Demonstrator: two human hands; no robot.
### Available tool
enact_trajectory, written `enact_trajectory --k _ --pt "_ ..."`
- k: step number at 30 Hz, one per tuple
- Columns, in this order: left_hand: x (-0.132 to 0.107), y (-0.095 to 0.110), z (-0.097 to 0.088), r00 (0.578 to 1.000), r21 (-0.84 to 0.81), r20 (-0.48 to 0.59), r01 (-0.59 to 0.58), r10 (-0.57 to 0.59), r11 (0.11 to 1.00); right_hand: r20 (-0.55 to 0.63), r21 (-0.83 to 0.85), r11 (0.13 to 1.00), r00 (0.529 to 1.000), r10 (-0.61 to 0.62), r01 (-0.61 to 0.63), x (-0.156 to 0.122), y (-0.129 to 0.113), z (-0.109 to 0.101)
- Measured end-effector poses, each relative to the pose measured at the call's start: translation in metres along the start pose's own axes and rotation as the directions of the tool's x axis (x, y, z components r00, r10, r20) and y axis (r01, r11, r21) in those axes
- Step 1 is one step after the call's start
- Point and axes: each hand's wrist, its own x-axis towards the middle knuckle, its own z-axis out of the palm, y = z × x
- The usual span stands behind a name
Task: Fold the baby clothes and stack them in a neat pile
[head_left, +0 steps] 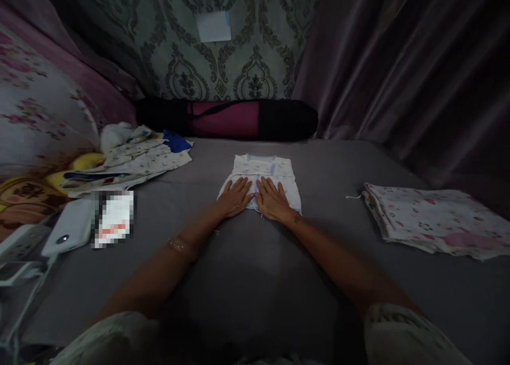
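Observation:
A small white baby garment with pale blue trim lies flat on the grey bed sheet ahead of me. My left hand rests on its near left part, fingers stretched out flat. Beside it, my right hand presses flat on the near right part, fingers also spread. The two hands almost touch at the thumbs. Neither hand grips anything.
A folded patterned cloth lies at the right. A heap of small clothes sits at the left, with a white power bank and cable near it. A black and magenta rolled bag lies against the far wall. Curtains hang right.

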Motion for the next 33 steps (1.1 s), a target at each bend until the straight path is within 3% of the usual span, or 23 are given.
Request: enact_trajectory --k 4,10,13,17,23,28,33 --pt "0.003 -0.002 0.004 1.0 0.002 -0.014 0.001 -0.001 1.0 -0.007 -0.009 1.0 1.0 0.01 -0.01 0.005 0.0 0.003" --pt "-0.002 0.005 -0.006 1.0 0.015 -0.007 0.025 -0.025 1.0 0.068 0.043 0.999 0.998 0.01 -0.013 0.001 0.002 -0.009" --pt "-0.018 0.011 -0.008 0.996 0.027 -0.063 -0.065 0.066 0.998 0.043 0.034 0.998 0.998 -0.05 0.048 -0.017 0.002 -0.014" --pt "-0.038 0.012 0.001 0.986 -0.03 -0.051 -0.163 0.161 0.986 0.029 -0.005 0.988 0.988 -0.153 0.153 -0.04 0.0 -0.007" --pt "-0.04 0.007 0.006 0.97 -0.006 -0.122 -0.211 0.209 0.977 0.053 -0.011 0.986 0.985 -0.165 0.166 -0.042 -0.002 -0.006" --pt "-0.053 -0.012 -0.009 0.952 0.043 -0.189 -0.236 0.24 0.971 -0.072 -0.066 0.98 0.978 -0.194 0.189 -0.058 0.024 -0.024" --pt "-0.067 -0.036 -0.014 0.965 0.108 -0.13 -0.216 0.229 0.97 -0.095 -0.105 0.98 0.979 -0.179 0.169 -0.075 0.069 -0.032"
